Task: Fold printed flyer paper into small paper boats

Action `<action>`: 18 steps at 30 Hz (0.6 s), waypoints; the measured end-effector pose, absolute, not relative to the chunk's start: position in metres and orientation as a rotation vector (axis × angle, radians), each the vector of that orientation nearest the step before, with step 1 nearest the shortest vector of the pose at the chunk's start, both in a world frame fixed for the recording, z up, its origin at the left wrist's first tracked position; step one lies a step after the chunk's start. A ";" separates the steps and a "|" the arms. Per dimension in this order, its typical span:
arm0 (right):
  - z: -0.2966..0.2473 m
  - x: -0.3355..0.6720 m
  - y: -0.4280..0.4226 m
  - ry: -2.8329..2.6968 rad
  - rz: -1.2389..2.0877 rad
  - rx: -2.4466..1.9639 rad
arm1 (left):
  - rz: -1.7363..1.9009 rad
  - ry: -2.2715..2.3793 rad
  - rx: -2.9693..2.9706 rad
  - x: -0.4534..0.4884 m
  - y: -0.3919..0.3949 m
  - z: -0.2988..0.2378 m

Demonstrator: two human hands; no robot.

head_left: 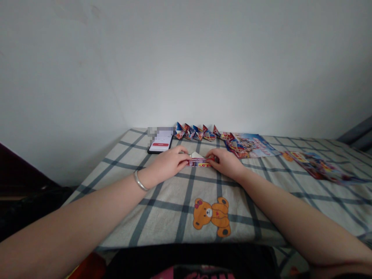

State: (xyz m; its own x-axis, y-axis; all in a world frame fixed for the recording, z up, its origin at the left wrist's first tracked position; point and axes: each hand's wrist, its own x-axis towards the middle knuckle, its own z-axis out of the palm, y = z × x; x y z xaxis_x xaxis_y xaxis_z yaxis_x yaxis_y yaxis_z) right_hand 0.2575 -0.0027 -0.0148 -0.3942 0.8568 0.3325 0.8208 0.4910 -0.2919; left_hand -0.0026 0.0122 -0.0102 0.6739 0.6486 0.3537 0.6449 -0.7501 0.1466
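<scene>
A partly folded piece of printed paper [199, 161] lies on the checked cloth, a pale triangle showing at its top and a coloured printed strip along its lower edge. My left hand [173, 161] pinches its left end between thumb and fingers. At the right end, my right hand [222, 161] grips the paper the same way. Just behind the hands stands a row of folded paper boats [197, 132] in blue and red print. Another folded piece [236, 145] rests to their right, on top of a printed sheet [261, 143].
A phone [161, 142] with a lit screen lies behind my left hand. Farther right is another colourful printed sheet [322, 164]. The checked tablecloth [162, 221] bears a teddy bear picture [212, 217] near the front edge. A bare wall [186, 69] rises behind the table.
</scene>
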 end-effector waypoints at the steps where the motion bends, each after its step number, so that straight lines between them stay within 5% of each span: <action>1: -0.015 0.258 -0.002 -2.324 0.103 -1.373 | 0.613 1.105 2.898 -0.003 0.012 -0.010; 18: -0.015 0.261 0.001 -2.404 0.046 -1.291 | 0.466 0.648 3.234 0.005 -0.001 -0.007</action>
State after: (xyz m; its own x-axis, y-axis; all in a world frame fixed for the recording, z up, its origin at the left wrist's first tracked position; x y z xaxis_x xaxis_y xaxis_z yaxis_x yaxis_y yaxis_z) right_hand 0.2613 0.0009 -0.0151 -0.4874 0.8053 0.3374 0.7917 0.5706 -0.2182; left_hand 0.0048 -0.0008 -0.0074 0.8864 0.3477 0.3057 0.4004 -0.9072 -0.1292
